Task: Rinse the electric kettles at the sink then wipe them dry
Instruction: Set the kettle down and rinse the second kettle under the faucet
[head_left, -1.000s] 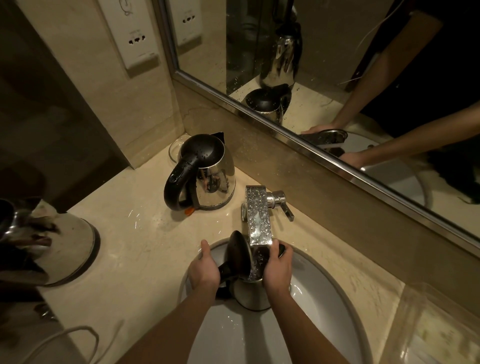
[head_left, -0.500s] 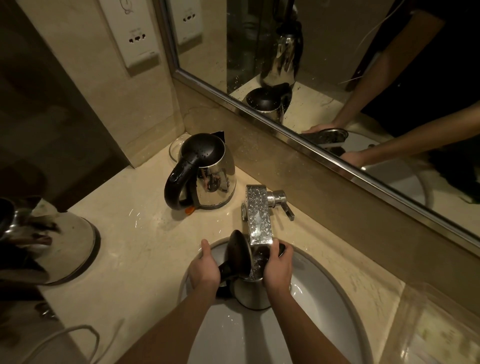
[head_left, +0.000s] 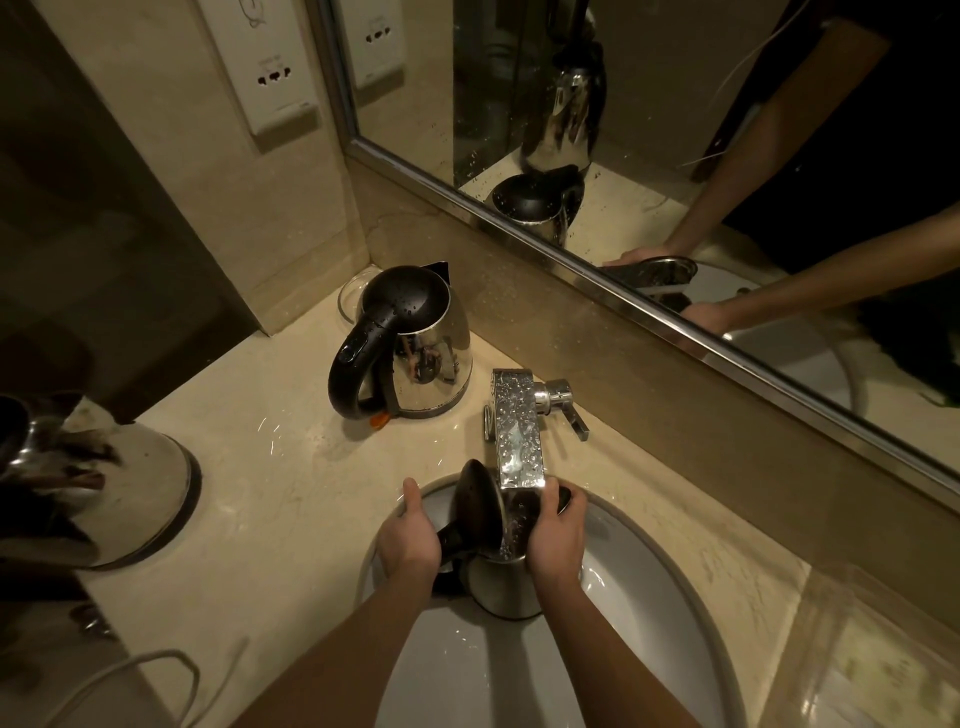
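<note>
1. Two hands are working inside the sink (head_left: 691, 587), holding a steel kettle (head_left: 501, 587) at the far end of the bowl, right under the faucet (head_left: 517, 431).
2. White basin is showing open to the right of the kettle and on the near side; the far rim is sitting close behind it.
3. The faucet's spout is overhanging the kettle's mouth, and the raised lid (head_left: 478, 504) is standing just left of the spout; whether they are touching, I cannot tell.
4. The left hand (head_left: 408, 545) is curling around the black handle, thumb pointing up along the basin edge.
5. The right hand (head_left: 553, 540) is wrapping the kettle's upper body, its fingers closing over the far rim.
6. A second kettle (head_left: 415, 345), lid down and beaded with drops, is standing on the counter (head_left: 270, 467) in the corner, well apart from the sink.
</note>
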